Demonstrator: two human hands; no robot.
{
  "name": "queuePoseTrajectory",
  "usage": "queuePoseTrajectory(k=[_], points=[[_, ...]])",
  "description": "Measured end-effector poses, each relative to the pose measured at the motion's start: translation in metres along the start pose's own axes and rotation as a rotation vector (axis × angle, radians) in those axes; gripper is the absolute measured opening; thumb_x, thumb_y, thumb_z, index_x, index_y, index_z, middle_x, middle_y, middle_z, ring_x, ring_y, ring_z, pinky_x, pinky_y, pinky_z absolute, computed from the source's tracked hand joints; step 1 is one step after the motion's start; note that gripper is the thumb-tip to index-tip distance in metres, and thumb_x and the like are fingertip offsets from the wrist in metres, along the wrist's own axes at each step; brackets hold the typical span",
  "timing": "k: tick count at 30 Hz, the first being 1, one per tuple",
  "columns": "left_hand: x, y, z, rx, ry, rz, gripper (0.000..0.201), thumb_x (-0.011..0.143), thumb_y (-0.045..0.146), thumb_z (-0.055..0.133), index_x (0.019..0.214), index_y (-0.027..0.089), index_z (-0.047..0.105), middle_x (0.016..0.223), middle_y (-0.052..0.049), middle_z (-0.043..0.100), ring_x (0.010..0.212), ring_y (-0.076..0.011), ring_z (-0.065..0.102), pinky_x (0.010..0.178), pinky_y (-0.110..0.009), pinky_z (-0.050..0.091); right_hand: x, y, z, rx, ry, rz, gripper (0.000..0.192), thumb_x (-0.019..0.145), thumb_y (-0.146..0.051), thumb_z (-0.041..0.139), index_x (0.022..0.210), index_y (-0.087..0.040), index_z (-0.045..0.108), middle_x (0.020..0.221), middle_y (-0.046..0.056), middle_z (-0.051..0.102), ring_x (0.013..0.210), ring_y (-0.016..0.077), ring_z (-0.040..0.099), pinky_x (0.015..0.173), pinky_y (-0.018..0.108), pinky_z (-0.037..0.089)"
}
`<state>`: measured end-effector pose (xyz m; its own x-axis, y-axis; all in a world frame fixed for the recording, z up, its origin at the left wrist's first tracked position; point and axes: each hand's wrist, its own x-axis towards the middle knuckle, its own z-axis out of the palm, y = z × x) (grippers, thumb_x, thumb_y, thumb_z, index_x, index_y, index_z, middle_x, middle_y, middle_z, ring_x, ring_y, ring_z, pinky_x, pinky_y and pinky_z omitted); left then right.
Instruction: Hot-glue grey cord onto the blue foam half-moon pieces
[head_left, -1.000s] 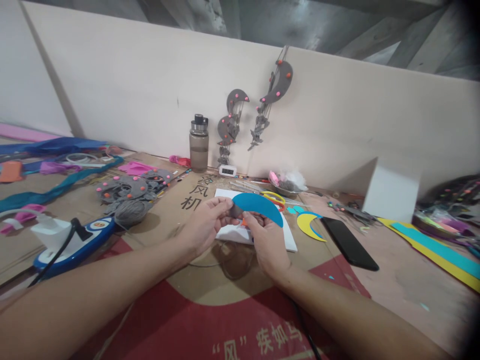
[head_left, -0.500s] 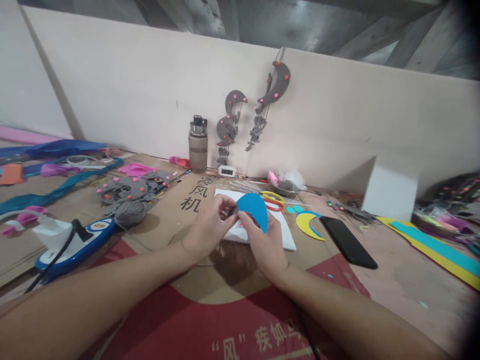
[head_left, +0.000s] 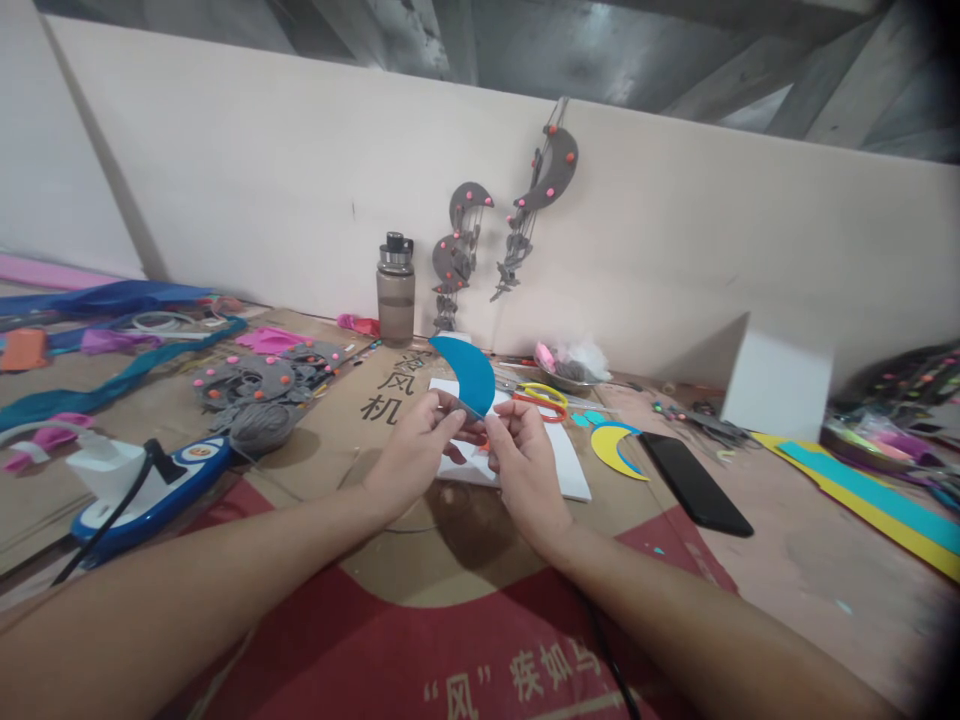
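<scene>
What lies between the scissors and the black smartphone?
In the head view, turquoise scraps and a yellow crescent, with blue material showing behind it, separate scissors from smartphone.

Off-white wall (head_left: 285, 180) facing me, grey beamed ceiling (head_left: 540, 45) above its edge, pale sheen there; my table (head_left: 810, 540) partly under cardboard (head_left: 322, 440).

The crescent (head_left: 475, 378), left of scissors (head_left: 551, 404) and phone (head_left: 697, 484), is apparently above the paper (head_left: 568, 466).

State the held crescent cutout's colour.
The held crescent cutout is blue; the head view shows it best.
</scene>
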<state>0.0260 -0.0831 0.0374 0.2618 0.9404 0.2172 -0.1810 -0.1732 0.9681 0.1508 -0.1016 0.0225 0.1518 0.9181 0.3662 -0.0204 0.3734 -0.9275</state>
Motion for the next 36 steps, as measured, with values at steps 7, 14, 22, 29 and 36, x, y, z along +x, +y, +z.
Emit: queuePoseTrajectory(k=[7,14,22,29,36], points=[[0.001,-0.009,-0.003,0.044,0.005,0.073,0.016,0.081,0.031,0.053,0.085,0.016,0.056,0.088,-0.003,0.062,0.081,-0.0141,0.058,0.071,-0.027,0.045,0.004,0.001,-0.006,-0.233,-0.032,0.012,0.020,0.082,-0.039,0.052,0.077,-0.020,0.052,0.064,-0.004,0.050,0.056,0.0095,0.042,0.053,0.022,0.034],[0.004,0.003,-0.014,0.437,-0.014,0.125,0.021,0.079,0.035,0.056,0.083,0.016,0.066,0.080,-0.002,0.065,0.076,-0.0151,0.057,0.070,-0.025,0.041,0.007,-0.001,-0.011,-0.402,0.014,-0.024,0.018,0.080,-0.035,0.053,0.071,-0.020,0.048,0.059,-0.006,0.042,0.056,0.0099,0.038,0.053,0.022,0.031],[0.009,0.004,-0.021,0.448,-0.144,0.012,0.028,0.080,0.041,0.054,0.079,0.016,0.066,0.055,0.001,0.061,0.043,-0.0087,0.050,0.043,-0.019,0.036,0.009,-0.005,-0.015,-0.539,-0.002,-0.130,0.011,0.080,-0.027,0.050,0.071,-0.019,0.049,0.060,-0.006,0.042,0.057,0.0103,0.039,0.056,0.023,0.032],[0.009,-0.002,-0.020,0.243,-0.188,-0.144,0.031,0.078,0.043,0.058,0.090,0.015,0.061,0.061,-0.002,0.063,0.042,-0.0119,0.059,0.030,-0.016,0.034,0.011,0.001,-0.018,-0.584,-0.024,-0.174,0.010,0.081,-0.025,0.048,0.073,-0.020,0.051,0.061,-0.005,0.043,0.058,0.0104,0.041,0.057,0.023,0.032],[0.011,-0.002,-0.016,0.008,-0.149,-0.206,0.022,0.075,0.032,0.066,0.083,0.013,0.061,0.083,-0.005,0.067,0.073,-0.0156,0.068,0.056,-0.019,0.053,0.010,0.000,-0.018,-0.612,-0.034,-0.224,0.009,0.081,-0.023,0.048,0.073,-0.020,0.050,0.061,-0.005,0.043,0.058,0.0105,0.041,0.056,0.024,0.031]])
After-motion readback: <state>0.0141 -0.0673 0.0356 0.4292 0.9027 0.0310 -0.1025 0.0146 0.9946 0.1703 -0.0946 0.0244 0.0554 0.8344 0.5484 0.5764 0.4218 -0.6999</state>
